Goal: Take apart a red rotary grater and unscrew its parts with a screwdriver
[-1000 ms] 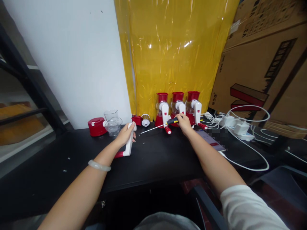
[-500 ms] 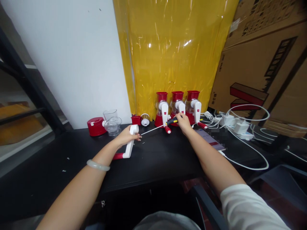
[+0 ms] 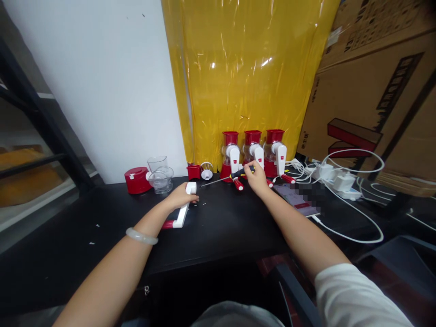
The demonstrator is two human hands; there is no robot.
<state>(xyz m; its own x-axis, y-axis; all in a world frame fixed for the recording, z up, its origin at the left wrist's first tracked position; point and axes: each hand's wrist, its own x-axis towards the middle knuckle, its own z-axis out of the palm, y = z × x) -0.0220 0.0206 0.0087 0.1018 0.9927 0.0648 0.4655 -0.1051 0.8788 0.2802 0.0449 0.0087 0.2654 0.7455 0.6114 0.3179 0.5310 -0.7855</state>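
My left hand (image 3: 179, 196) is closed around a white crank handle (image 3: 183, 214) with a red grip, held just above the black table. In my right hand (image 3: 256, 178) is a screwdriver (image 3: 237, 174) with a black and yellow handle. Its thin shaft points left, and the tip lies close to the round white end of the crank handle, seemingly a little apart from it. Beyond the screwdriver stand three red and white rotary graters (image 3: 231, 154) in a row, each with its crank fitted.
A red base (image 3: 136, 180) with a clear plastic housing (image 3: 160, 176) lies at the back left. Near the yellow sheet are a red part (image 3: 194, 171) and a grater drum (image 3: 206, 170). A phone (image 3: 296, 200), white cables and chargers (image 3: 344, 181) lie right. Small scraps dot the table (image 3: 218, 240).
The screwdriver has drawn slightly left and its tip has come away from my left fingers. The crank handle has tipped and lowered a little in my left hand.
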